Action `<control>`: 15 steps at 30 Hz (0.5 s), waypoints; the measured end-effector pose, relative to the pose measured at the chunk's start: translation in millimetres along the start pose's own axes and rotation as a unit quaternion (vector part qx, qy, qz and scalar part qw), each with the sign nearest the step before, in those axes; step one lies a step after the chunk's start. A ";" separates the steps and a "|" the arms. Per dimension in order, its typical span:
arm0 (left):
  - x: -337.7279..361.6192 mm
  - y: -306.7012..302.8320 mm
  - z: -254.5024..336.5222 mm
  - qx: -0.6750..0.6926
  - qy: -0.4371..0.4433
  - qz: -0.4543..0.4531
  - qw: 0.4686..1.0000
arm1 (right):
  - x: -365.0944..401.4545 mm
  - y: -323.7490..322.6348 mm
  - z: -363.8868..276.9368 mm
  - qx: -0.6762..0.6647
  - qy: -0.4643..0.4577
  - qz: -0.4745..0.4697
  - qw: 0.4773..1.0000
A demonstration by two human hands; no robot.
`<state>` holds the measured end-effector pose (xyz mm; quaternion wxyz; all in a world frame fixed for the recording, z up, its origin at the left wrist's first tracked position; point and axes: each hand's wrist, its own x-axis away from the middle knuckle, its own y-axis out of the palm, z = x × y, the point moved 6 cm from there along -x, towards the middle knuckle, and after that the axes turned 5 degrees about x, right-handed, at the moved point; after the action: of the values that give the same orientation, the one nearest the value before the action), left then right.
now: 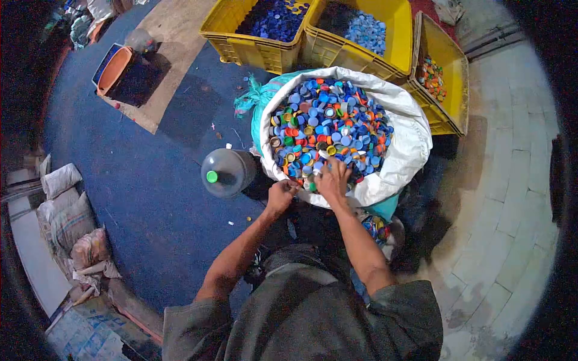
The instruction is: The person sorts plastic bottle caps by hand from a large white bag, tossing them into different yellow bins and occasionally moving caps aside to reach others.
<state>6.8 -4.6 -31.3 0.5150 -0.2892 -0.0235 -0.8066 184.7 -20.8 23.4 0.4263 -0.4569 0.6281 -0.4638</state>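
A white woven sack [409,141] with its rim rolled back stands before me, full of mixed plastic bottle caps [337,129], many blue, others red, orange, green and white. My right hand [333,180] reaches over the near rim, its bent fingers apart and touching the caps. At the sack's near left edge, my left hand [282,196] is closed with its fingertips pinched together; what they hold, if anything, is too small to make out. Left of the sack lies a large clear plastic jug [232,171] with a green cap.
Yellow crates [259,51] of sorted caps stand behind the sack: dark blue, light blue and orange. An orange tub [114,71] sits at the far left on a brown strip. Filled bags [69,216] line the left side. More caps [376,228] lie in a container by my right forearm.
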 end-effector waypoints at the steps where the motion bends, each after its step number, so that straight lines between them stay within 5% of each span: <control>1: -1.5 5.0 3.1 -0.027 0.015 -0.009 0.999 | -0.3 -4.3 10.0 -0.013 0.024 0.005 1.000; 4: -2.2 16.5 26.0 -0.150 0.053 -0.026 0.987 | -4.3 -37.0 31.6 -0.044 0.090 0.092 0.991; 7: -11.4 31.4 27.1 -0.318 0.061 0.010 0.946 | 11.8 -9.0 78.5 -0.233 0.176 0.132 0.947; 8: -22.3 43.7 10.1 -0.383 0.070 -0.044 0.920 | 21.3 4.0 92.2 -0.294 0.210 0.143 0.921; 11: -12.4 50.5 35.4 -0.464 0.171 -0.032 0.869 | 50.2 21.8 112.0 -0.454 0.342 0.092 0.818; 15: -14.8 58.4 21.5 -0.497 0.167 -0.002 0.851 | 71.2 14.3 96.5 -0.655 0.434 0.075 0.615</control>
<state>70.1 -12.6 -35.9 0.2969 -0.3679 0.4665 -0.7476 259.2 -106.3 -18.4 -0.2747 -0.3114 0.9089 -0.0399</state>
